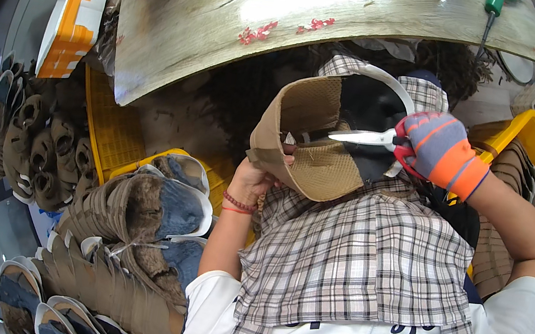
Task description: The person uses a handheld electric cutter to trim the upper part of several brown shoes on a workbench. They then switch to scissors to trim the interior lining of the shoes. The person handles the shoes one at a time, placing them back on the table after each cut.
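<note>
My left hand (258,178), bare with a red beaded bracelet at the wrist, grips the near-left edge of a brown shoe upper (274,123). The upper is held with its inside facing up, showing tan mesh lining, a black part and a white curved rim. In a grey and orange glove, my right hand (437,148) is closed round the red handles of a pair of scissors (365,138). Their silver blades point left, over the inside of the upper. Whether the blades touch the lining, I cannot tell. A plaid apron (352,253) covers my lap beneath the upper.
Ahead stands a wood-patterned table (212,35) with a green-handled screwdriver (491,17) at its right edge. Stacked brown uppers with fuzzy linings (145,210) lie at my left. Yellow crates (112,132) stand left and right. An orange-taped white box (74,25) is far left.
</note>
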The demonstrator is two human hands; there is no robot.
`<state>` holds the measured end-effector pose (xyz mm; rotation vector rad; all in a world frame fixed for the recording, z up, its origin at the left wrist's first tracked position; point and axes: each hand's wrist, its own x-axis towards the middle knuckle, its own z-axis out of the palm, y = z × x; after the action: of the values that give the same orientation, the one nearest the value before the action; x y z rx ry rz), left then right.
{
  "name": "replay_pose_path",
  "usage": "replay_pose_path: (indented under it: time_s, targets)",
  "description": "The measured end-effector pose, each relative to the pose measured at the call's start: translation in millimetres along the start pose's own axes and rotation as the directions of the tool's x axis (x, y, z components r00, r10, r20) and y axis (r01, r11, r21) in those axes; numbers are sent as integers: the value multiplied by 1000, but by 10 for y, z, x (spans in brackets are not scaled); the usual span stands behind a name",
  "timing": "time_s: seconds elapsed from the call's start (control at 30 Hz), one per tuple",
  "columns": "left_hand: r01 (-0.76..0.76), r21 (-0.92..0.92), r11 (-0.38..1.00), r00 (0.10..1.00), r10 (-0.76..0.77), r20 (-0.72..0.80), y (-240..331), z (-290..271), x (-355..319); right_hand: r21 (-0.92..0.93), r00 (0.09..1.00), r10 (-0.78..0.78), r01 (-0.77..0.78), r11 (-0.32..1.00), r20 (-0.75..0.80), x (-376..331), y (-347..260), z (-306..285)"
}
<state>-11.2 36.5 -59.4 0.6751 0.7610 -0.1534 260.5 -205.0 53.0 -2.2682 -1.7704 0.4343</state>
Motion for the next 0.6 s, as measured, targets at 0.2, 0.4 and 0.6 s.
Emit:
replay_pose_path:
  time_s: [0.2,0.4,0.6]
  targets:
    - [-7,-136,991,999,0,-52,-99,-98,86,-103,991,-96,105,989,90,290,-278,-1]
    - [16,-161,987,999,-24,-46,-102,-130,88,-302,971,-58,129,944,233,544,-409,253]
    - [0,-120,993,997,-10,-79,-136,-157,110,-290,966,-48,124,949,256,547,-415,264]
